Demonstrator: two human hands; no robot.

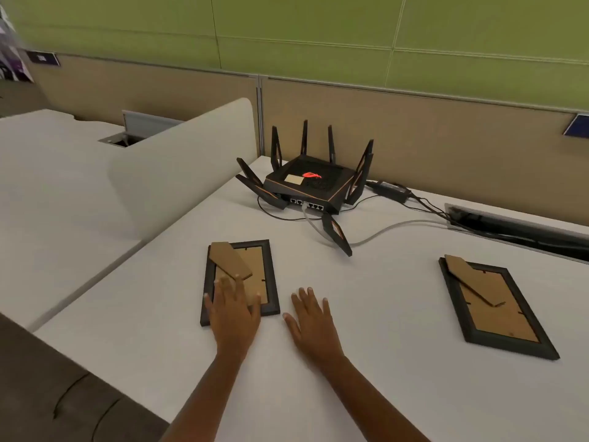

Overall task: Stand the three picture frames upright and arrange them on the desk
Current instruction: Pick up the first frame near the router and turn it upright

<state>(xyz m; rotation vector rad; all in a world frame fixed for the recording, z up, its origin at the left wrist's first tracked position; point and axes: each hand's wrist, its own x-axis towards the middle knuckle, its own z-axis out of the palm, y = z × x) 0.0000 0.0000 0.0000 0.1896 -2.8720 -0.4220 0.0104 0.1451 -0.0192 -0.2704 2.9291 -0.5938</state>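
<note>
Two dark picture frames lie face down on the white desk (366, 314), brown cardboard backs and stands showing. The left frame (267, 275) is at centre left, its stand flap partly lifted. My left hand (234, 309) rests flat on its lower part, fingers spread, gripping nothing. My right hand (310, 320) lies flat on the desk just right of that frame, fingers apart, not touching it. The right frame (497, 307) lies at an angle far to the right, away from both hands. A third frame is not in view.
A black router (310, 183) with several antennas sits at the back of the desk, cables (392, 224) running right to a cable slot (510, 221). A white rounded divider (181, 167) borders the left side. A beige partition stands behind.
</note>
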